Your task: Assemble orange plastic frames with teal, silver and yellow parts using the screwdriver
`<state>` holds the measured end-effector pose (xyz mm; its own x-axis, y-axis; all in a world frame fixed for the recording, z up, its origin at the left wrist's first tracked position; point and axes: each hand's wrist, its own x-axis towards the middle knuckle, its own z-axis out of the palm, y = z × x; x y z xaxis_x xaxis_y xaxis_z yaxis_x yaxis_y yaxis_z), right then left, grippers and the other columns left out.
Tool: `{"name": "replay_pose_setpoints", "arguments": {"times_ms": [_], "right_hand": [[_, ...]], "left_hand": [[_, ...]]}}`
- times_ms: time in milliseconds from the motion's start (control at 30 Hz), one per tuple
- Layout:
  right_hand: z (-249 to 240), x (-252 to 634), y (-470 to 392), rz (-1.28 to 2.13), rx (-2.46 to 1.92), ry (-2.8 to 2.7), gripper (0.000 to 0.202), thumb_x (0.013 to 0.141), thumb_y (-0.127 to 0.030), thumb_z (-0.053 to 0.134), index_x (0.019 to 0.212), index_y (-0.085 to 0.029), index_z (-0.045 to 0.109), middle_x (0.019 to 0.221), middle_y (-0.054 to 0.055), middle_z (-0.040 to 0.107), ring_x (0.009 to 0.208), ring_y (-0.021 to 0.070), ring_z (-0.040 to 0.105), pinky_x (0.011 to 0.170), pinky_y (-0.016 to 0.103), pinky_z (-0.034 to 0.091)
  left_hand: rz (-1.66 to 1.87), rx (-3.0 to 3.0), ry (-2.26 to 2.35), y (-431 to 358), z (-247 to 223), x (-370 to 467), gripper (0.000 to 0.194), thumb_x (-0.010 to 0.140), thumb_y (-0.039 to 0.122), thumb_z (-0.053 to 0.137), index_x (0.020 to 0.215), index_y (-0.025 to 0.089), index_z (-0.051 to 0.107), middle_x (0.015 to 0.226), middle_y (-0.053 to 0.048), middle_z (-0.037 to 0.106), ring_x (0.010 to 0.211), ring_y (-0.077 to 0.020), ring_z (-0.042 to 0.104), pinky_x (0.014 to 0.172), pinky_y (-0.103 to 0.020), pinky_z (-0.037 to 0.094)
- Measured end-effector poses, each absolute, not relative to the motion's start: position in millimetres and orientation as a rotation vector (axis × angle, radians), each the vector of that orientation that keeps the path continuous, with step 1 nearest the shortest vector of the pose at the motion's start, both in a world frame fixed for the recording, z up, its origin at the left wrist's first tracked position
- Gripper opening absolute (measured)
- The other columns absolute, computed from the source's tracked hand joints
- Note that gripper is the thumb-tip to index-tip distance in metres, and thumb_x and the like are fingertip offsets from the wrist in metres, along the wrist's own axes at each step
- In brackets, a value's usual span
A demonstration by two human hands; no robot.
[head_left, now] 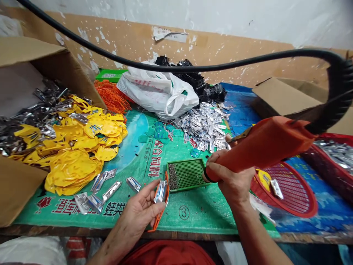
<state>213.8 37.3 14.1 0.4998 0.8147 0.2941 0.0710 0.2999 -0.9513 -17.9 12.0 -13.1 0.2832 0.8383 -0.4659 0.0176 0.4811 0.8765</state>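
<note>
My left hand (142, 208) is closed on a narrow orange part (157, 220) with a shiny silver piece (160, 192) against it, near the table's front edge. Fingers of my right hand (233, 180) wrap round a red-orange power tool (259, 145) with a thick black cable (209, 68) at its rear; the tool's tip points left. Between the hands lies a green perforated tray (190, 173), small screws (173, 176) gathered at its left side. Several loose silver pieces (111, 191) rest left of my left hand.
Yellow parts (79, 143) spill from a cardboard box (20, 191) at left. Behind the tray are a silver heap (206, 125), a white bag (157, 92) and orange parts (112, 96). A red basket (299, 193) stands at right; the cable arches overhead.
</note>
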Motion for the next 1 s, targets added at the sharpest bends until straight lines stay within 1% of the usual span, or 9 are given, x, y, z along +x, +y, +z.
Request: {"name": "replay_pose_setpoints", "arguments": {"times_ms": [167, 233, 433, 600, 867, 1000], "right_hand": [[10.5, 211.9, 45.6, 0.575, -1.174, -0.907, 0.014, 0.057, -0.020, 0.079, 0.062, -0.018, 0.066, 0.066, 0.000, 0.065, 0.057, 0.0161, 0.059, 0.060, 0.035, 0.053], [8.8, 211.9, 47.6, 0.572, -1.181, -0.903, 0.014, 0.057, -0.021, 0.079, 0.061, -0.018, 0.066, 0.066, 0.000, 0.065, 0.057, 0.0161, 0.059, 0.060, 0.034, 0.054], [6.6, 210.8, 47.6, 0.592, -1.171, -0.900, 0.014, 0.055, -0.019, 0.079, 0.060, -0.018, 0.066, 0.065, 0.000, 0.064, 0.056, 0.0149, 0.058, 0.057, 0.032, 0.051], [6.2, 210.4, 47.5, 0.583, -1.204, -0.909, 0.014, 0.055, -0.020, 0.080, 0.060, -0.018, 0.066, 0.065, 0.000, 0.064, 0.058, 0.0157, 0.058, 0.058, 0.032, 0.051], [7.2, 210.1, 47.8, 0.614, -1.177, -0.930, 0.015, 0.057, -0.020, 0.080, 0.058, -0.018, 0.064, 0.061, 0.000, 0.064, 0.055, 0.0156, 0.057, 0.055, 0.032, 0.050], [9.1, 209.2, 47.8, 0.602, -1.158, -0.916, 0.015, 0.056, -0.019, 0.080, 0.058, -0.018, 0.065, 0.060, -0.001, 0.064, 0.054, 0.0148, 0.056, 0.053, 0.031, 0.049]], "left_hand": [[0.697, 0.915, 1.156, 12.2, -15.9, -18.6, 0.078, 0.066, 0.043, 0.077, 0.134, 0.014, 0.052, 0.097, -0.009, 0.071, 0.085, -0.0218, 0.062, 0.074, -0.031, 0.049], [0.689, 0.912, 1.154, 12.3, -16.7, -19.0, 0.078, 0.067, 0.043, 0.077, 0.134, 0.014, 0.052, 0.097, -0.009, 0.071, 0.086, -0.0221, 0.062, 0.077, -0.033, 0.049], [0.675, 0.894, 1.165, 13.0, -15.8, -19.4, 0.079, 0.066, 0.042, 0.078, 0.135, 0.015, 0.051, 0.097, -0.008, 0.071, 0.084, -0.0210, 0.062, 0.076, -0.032, 0.048], [0.675, 0.875, 1.154, 12.1, -13.6, -18.5, 0.078, 0.066, 0.041, 0.077, 0.135, 0.015, 0.052, 0.102, -0.009, 0.072, 0.091, -0.0224, 0.062, 0.081, -0.033, 0.048], [0.694, 0.904, 1.135, 12.6, -15.5, -17.9, 0.075, 0.069, 0.039, 0.076, 0.135, 0.015, 0.052, 0.095, -0.006, 0.070, 0.086, -0.0201, 0.061, 0.076, -0.030, 0.048], [0.699, 0.920, 1.122, 12.0, -16.6, -18.1, 0.075, 0.069, 0.038, 0.076, 0.136, 0.014, 0.050, 0.092, -0.005, 0.068, 0.080, -0.0175, 0.059, 0.067, -0.026, 0.046]]}}
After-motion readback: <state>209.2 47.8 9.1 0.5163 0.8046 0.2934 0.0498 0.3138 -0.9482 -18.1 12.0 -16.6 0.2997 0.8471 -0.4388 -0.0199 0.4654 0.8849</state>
